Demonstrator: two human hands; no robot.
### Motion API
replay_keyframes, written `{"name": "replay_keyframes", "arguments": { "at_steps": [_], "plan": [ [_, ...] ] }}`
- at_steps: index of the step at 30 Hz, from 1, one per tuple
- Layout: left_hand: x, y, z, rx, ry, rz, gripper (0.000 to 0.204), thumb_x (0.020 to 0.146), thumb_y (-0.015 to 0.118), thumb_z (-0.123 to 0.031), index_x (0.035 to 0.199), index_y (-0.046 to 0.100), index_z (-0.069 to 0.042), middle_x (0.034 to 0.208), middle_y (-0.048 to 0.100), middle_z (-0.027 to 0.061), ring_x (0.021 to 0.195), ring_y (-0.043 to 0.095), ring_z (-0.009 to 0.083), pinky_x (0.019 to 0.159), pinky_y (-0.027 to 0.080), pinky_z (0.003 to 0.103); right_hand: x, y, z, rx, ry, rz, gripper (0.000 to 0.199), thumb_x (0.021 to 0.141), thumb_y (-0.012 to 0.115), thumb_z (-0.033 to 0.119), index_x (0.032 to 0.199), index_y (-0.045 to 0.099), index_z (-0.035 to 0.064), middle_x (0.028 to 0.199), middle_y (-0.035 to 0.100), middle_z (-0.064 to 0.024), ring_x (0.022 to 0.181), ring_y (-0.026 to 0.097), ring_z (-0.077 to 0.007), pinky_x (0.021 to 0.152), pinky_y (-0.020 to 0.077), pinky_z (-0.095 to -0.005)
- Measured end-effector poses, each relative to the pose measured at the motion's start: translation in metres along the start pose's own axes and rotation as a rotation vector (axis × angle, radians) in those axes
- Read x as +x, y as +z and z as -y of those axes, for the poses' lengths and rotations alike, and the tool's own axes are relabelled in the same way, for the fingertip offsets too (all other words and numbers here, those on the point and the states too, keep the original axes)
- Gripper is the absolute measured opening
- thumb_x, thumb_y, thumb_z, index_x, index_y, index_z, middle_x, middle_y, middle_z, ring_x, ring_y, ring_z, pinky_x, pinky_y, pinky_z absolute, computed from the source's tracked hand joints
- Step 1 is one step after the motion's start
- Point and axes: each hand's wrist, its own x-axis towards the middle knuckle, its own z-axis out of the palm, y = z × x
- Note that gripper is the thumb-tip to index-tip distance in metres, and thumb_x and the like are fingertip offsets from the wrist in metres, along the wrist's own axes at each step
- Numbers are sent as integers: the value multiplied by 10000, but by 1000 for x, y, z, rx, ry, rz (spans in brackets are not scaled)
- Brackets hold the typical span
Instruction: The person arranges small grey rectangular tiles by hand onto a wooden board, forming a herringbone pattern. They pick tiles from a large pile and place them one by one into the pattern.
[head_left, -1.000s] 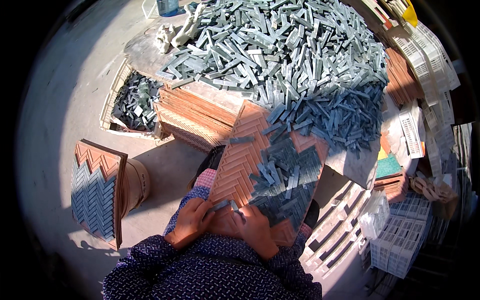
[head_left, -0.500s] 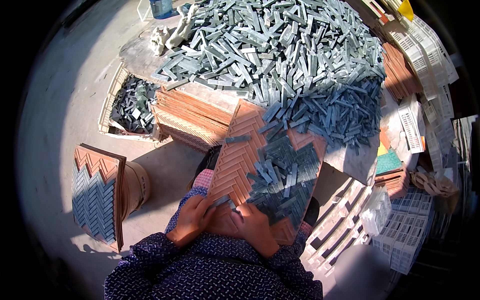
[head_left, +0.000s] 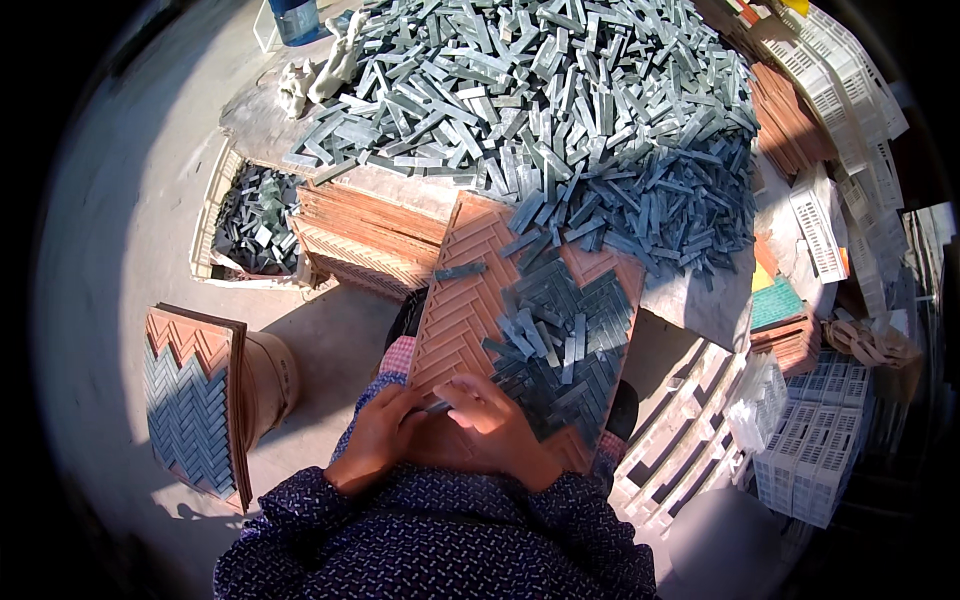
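A terracotta-coloured herringbone mould board (head_left: 440,335) rests slanting on my lap, its far end by a heap of loose stone strips (head_left: 560,110). Dark grey-green strips (head_left: 590,300) fill the herringbone slots along its right part. Several loose strips (head_left: 535,335) lie on top of them, and one strip (head_left: 460,271) lies at the upper left. Over the board's near end, my left hand (head_left: 382,432) pinches a small greyish stone strip (head_left: 436,406). My right hand (head_left: 490,422) has curled fingers at the strip's other end; its fingertips partly hide the strip.
Stacked mould boards (head_left: 365,235) stand left of the heap, beside a crate of dark stone pieces (head_left: 258,220). A filled board (head_left: 190,400) leans on a round bucket (head_left: 270,380) at left. White gloves (head_left: 325,70) lie far left; a pallet (head_left: 670,440) and plastic crates (head_left: 810,430) are at right.
My right hand has lifted slightly and shifted up and left toward my left hand, fingers more curled. The view has shifted a little; the strips on the board look unmoved.
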Motion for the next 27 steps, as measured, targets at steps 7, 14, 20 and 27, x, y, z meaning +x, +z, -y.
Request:
{"name": "replay_keyframes", "arguments": {
  "at_steps": [7,14,20,27],
  "plan": [
    [-1,2,1,96,113,-78,298,746,680,-22,1038,617,-24,939,603,156,852,603,355,736,499,388,15,8,-15,-46,25,100,301,772,634,5,1069,604,39,970,568,-122,844,594,-321,715,501,-377],
    [-4,2,3,202,142,-111,248,729,676,-4,972,625,-12,890,597,137,809,599,339,685,496,378,8,-37,7,40,232,-71,256,816,636,41,1069,601,24,1016,609,-148,871,628,-326,719,514,-360],
    [-2,6,6,180,205,-102,262,738,598,-13,1000,616,-15,883,580,126,829,598,309,707,498,364,-22,-62,3,-22,351,-195,176,794,678,40,966,660,7,891,657,-140,736,642,-231,619,499,-286],
    [4,6,7,252,266,-77,284,710,597,-9,993,617,-16,885,583,124,831,598,304,710,499,366,-29,-56,-15,-137,215,-203,214,796,668,43,1006,633,19,937,643,-156,809,646,-313,703,521,-348]
  ]
}}
